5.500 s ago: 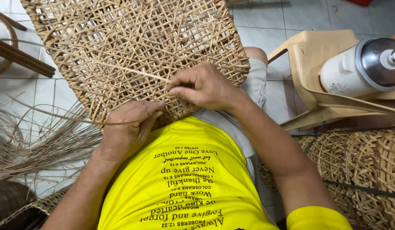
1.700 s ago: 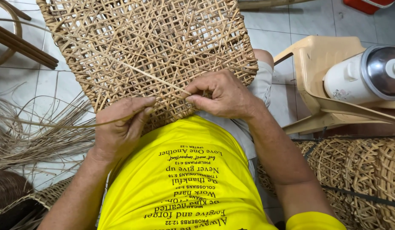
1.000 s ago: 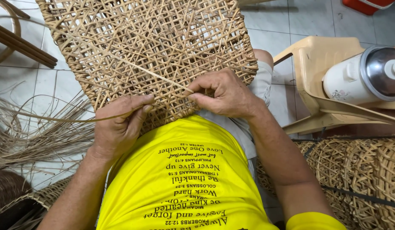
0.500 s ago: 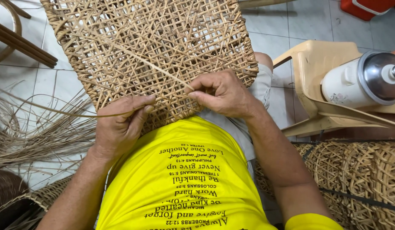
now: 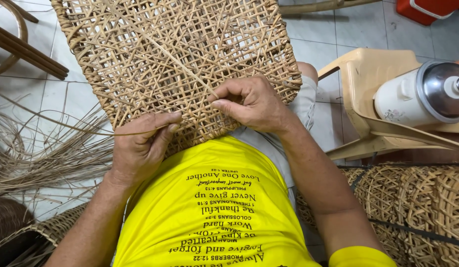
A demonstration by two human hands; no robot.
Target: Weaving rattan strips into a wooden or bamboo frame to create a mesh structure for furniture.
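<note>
A woven cane panel (image 5: 155, 54) with an open lattice leans against my lap over a yellow shirt (image 5: 224, 207). My right hand (image 5: 249, 101) pinches a thin cane strand (image 5: 175, 59) that runs diagonally up-left across the weave. My left hand (image 5: 140, 148) rests at the panel's lower edge, fingers closed on a long loose strand (image 5: 76, 126) that trails off to the left over the floor.
A bundle of loose cane strips (image 5: 36, 153) lies on the tiled floor at left. A beige plastic chair (image 5: 378, 99) holds a white flask with a metal lid (image 5: 422, 99) at right. Woven baskets (image 5: 417, 207) sit lower right, wooden rods (image 5: 26, 44) upper left.
My right hand has drawn the diagonal strand down through the weave toward the panel's lower edge. My left hand has stayed at the edge, holding the trailing strand.
</note>
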